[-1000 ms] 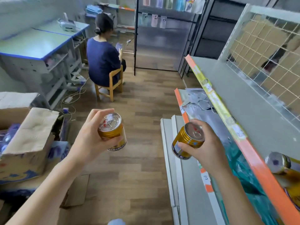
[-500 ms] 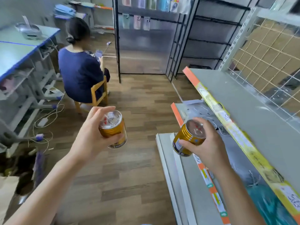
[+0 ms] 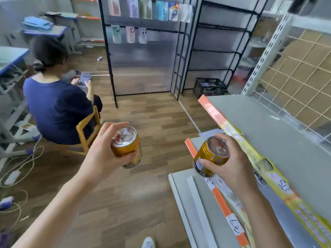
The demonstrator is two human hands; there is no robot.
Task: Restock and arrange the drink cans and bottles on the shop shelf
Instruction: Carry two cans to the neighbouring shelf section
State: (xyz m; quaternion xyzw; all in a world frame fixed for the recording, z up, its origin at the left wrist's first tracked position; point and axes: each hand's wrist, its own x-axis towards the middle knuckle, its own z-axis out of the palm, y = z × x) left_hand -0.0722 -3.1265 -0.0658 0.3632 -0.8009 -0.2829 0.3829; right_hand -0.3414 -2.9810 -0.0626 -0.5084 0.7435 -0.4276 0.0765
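Head view: left hand (image 3: 103, 156) grips a gold can (image 3: 126, 147), right hand (image 3: 231, 165) grips another can (image 3: 209, 158) beside the grey shelf (image 3: 268, 126); labels unreadable, background blurred.

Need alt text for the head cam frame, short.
First-person view: the left hand grips a gold can and the right hand grips a second gold can, next to a grey shop shelf on the right. A seated person in a navy top faces away at back left.
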